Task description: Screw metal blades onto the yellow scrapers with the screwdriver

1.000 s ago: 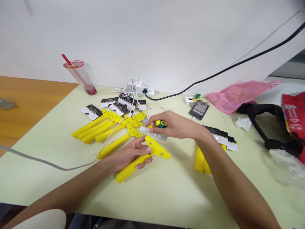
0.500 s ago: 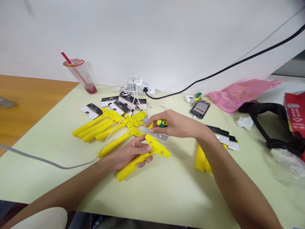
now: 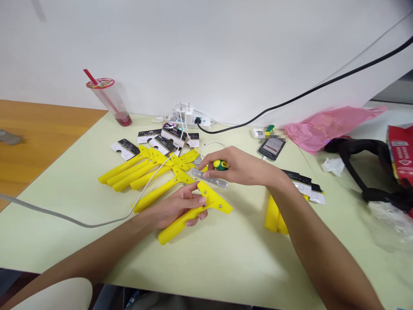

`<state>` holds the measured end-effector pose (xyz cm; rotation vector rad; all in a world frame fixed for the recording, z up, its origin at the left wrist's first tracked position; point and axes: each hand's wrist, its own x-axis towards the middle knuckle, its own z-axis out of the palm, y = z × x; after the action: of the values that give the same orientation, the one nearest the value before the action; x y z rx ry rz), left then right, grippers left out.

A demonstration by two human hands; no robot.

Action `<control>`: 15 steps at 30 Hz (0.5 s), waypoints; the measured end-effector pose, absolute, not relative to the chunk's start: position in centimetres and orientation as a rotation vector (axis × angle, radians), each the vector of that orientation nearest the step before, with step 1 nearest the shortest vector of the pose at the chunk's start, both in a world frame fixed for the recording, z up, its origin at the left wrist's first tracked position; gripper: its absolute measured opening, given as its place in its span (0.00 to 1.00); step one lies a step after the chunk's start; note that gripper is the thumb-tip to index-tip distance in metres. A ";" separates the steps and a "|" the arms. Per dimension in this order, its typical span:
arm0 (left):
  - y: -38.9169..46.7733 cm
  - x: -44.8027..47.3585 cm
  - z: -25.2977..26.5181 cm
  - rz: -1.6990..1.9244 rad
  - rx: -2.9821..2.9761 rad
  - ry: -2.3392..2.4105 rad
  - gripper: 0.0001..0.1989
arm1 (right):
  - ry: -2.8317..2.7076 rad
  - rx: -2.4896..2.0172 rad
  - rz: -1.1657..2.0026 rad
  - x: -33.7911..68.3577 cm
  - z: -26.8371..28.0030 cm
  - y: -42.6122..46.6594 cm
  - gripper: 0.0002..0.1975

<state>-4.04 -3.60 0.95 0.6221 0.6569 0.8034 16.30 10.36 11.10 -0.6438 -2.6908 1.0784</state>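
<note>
My left hand (image 3: 182, 204) is closed around the handle of a yellow plastic scraper (image 3: 214, 199), whose wide head with two screws points up and right. My right hand (image 3: 237, 165) has a small screwdriver with a green and yellow handle (image 3: 221, 165) tucked in its curled fingers. Right beside its fingertips lies a flat silver metal strip (image 3: 217, 181); whether the fingers pinch it I cannot tell. Several more yellow scrapers (image 3: 155, 196) lie side by side on the left, their heads overlapping near the right hand.
Behind the scrapers lie black-and-white cards (image 3: 125, 149) and a power strip (image 3: 202, 120) with cables. A drink cup (image 3: 111, 103) stands back left. Rightward are a phone (image 3: 271, 148), carded yellow tools (image 3: 272, 215), a pink bag (image 3: 322, 129) and a black strap (image 3: 350, 172). A white cable (image 3: 145, 189) crosses the scrapers.
Almost nothing differs. Both hands keep their holds, and the whole view has shifted very slightly.
</note>
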 end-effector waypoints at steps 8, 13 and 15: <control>-3.6 -4.1 0.7 0.798 0.623 0.644 0.24 | -2.712 -0.628 1.083 16.5 11.0 10.5 0.14; -3.5 -4.1 0.5 0.788 0.627 0.635 0.27 | -2.722 -0.638 1.094 16.4 11.2 10.4 0.14; -3.5 -4.1 0.5 0.782 0.626 0.632 0.27 | -2.729 -0.630 1.112 16.4 11.3 10.3 0.13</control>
<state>-4.12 -3.47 0.46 0.6261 0.6318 0.7817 16.45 10.35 11.26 -0.6296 -2.7290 1.1115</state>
